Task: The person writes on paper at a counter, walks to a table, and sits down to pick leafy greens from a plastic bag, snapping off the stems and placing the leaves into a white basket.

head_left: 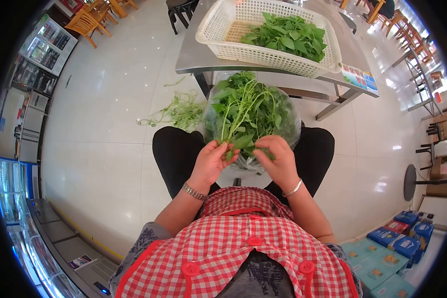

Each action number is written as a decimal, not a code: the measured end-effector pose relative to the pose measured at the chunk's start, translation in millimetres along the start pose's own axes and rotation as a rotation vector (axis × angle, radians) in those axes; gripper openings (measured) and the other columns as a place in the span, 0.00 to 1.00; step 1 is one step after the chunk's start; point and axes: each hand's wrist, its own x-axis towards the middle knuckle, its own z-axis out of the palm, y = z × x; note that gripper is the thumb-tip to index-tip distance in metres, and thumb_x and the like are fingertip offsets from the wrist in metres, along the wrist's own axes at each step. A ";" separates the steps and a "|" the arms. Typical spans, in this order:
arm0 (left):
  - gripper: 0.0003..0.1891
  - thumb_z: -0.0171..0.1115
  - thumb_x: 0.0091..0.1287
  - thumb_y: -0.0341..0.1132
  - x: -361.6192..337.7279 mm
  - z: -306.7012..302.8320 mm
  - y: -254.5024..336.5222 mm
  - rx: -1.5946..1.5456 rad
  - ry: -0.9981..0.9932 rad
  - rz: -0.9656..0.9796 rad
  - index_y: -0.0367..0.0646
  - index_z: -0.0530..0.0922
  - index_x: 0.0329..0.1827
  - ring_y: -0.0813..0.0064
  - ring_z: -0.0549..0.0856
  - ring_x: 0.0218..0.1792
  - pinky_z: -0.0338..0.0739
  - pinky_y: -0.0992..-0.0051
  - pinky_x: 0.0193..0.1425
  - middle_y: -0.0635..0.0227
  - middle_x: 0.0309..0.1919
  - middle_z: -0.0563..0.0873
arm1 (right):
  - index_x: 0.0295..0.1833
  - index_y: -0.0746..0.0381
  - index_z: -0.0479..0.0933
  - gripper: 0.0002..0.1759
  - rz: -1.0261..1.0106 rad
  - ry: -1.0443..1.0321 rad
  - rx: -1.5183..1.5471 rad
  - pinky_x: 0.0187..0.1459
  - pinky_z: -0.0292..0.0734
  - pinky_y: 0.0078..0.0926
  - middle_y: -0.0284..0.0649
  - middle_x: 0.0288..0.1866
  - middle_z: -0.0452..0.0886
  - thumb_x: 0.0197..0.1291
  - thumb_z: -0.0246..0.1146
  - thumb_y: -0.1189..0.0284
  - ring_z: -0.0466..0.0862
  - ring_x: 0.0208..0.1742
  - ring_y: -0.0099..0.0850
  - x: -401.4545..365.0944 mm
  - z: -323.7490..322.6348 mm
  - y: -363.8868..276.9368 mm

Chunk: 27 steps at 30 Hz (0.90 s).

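My left hand [215, 161] is closed around the lower ends of several stems of leafy greens [241, 116], which fan upward over the bag. Just to its right, my right hand [279, 161] hovers near a leaf, thumb and forefinger bent but a little apart, and I see nothing between them. Below both hands, a clear plastic bag [295, 111] full of the same greens stands on the floor between my knees. Part of the bag is hidden behind my hands and the stems.
A white plastic basket [216, 47] with picked leaves [293, 37] rests on a metal table [191, 54] ahead. Loose stems [181, 111] lie on the floor left of the bag. Stacked boxes [377, 260] are at the lower right, and a glass-fronted cooler [12, 193] stands at left.
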 end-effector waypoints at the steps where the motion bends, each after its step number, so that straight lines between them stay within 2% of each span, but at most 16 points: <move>1: 0.08 0.50 0.74 0.33 -0.2 3.4 -1.3 -0.007 -0.001 -0.015 0.38 0.73 0.47 0.70 0.84 0.44 0.82 0.71 0.48 0.63 0.45 0.81 | 0.44 0.60 0.78 0.15 -0.088 -0.024 -0.020 0.44 0.76 0.33 0.39 0.42 0.80 0.50 0.70 0.72 0.80 0.45 0.39 5.4 -0.4 -8.6; 3: 0.08 0.51 0.74 0.34 2.3 1.9 -7.8 -0.024 -0.064 -0.012 0.39 0.73 0.47 0.71 0.84 0.44 0.82 0.71 0.47 0.64 0.45 0.81 | 0.44 0.59 0.78 0.19 -0.265 -0.071 -0.061 0.48 0.75 0.38 0.40 0.46 0.79 0.44 0.72 0.71 0.79 0.48 0.45 14.5 3.0 -21.1; 4: 0.08 0.51 0.74 0.34 3.0 1.6 -10.3 -0.032 -0.097 -0.009 0.40 0.73 0.48 0.71 0.84 0.44 0.82 0.71 0.47 0.64 0.46 0.81 | 0.45 0.57 0.78 0.20 -0.283 -0.080 -0.132 0.49 0.74 0.38 0.39 0.50 0.78 0.43 0.72 0.69 0.79 0.50 0.42 15.6 7.4 -23.9; 7: 0.09 0.50 0.74 0.35 2.5 6.7 -12.4 -0.042 -0.094 -0.021 0.42 0.72 0.51 0.73 0.84 0.44 0.80 0.72 0.48 0.65 0.48 0.81 | 0.46 0.56 0.78 0.20 -0.306 -0.107 -0.245 0.50 0.74 0.37 0.39 0.51 0.78 0.44 0.71 0.69 0.78 0.52 0.41 19.6 10.2 -25.4; 10: 0.10 0.50 0.75 0.36 3.1 2.4 -16.3 -0.010 -0.084 -0.049 0.44 0.71 0.53 0.75 0.82 0.44 0.78 0.73 0.51 0.66 0.50 0.81 | 0.46 0.55 0.78 0.19 -0.182 -0.270 -0.201 0.50 0.74 0.38 0.39 0.51 0.79 0.45 0.69 0.71 0.79 0.52 0.41 8.8 23.0 3.4; 16: 0.09 0.49 0.75 0.37 -3.0 13.4 -11.3 0.026 -0.017 -0.053 0.45 0.71 0.52 0.77 0.80 0.47 0.76 0.73 0.54 0.69 0.49 0.80 | 0.46 0.57 0.79 0.16 -0.077 -0.170 -0.159 0.50 0.75 0.37 0.38 0.51 0.79 0.48 0.65 0.76 0.80 0.51 0.41 6.7 7.2 5.6; 19: 0.10 0.49 0.75 0.35 0.0 6.3 -18.1 0.049 -0.052 -0.050 0.43 0.69 0.55 0.74 0.81 0.48 0.76 0.69 0.56 0.67 0.50 0.79 | 0.46 0.58 0.79 0.16 -0.206 -0.173 -0.093 0.51 0.74 0.37 0.38 0.51 0.79 0.48 0.66 0.75 0.80 0.51 0.40 12.2 4.3 -12.8; 22: 0.11 0.49 0.75 0.35 5.1 4.9 -22.3 0.032 -0.120 -0.023 0.42 0.69 0.56 0.74 0.81 0.48 0.76 0.70 0.56 0.66 0.51 0.78 | 0.46 0.56 0.79 0.17 -0.246 -0.122 -0.249 0.51 0.73 0.36 0.36 0.49 0.80 0.47 0.68 0.73 0.80 0.51 0.38 5.0 21.1 -6.6; 25: 0.11 0.49 0.75 0.34 2.8 9.3 -21.4 0.011 -0.073 -0.021 0.41 0.69 0.56 0.74 0.80 0.49 0.76 0.70 0.56 0.65 0.52 0.77 | 0.43 0.56 0.78 0.15 -0.270 -0.113 -0.319 0.50 0.73 0.34 0.33 0.47 0.81 0.46 0.68 0.72 0.80 0.48 0.35 0.1 31.3 9.8; 27: 0.12 0.52 0.73 0.34 2.0 6.4 -25.1 0.142 -0.064 0.021 0.40 0.68 0.56 0.76 0.80 0.48 0.75 0.74 0.54 0.66 0.50 0.76 | 0.40 0.56 0.77 0.12 -0.284 -0.110 -0.309 0.48 0.73 0.34 0.32 0.44 0.81 0.47 0.67 0.73 0.81 0.46 0.34 -2.4 35.3 16.4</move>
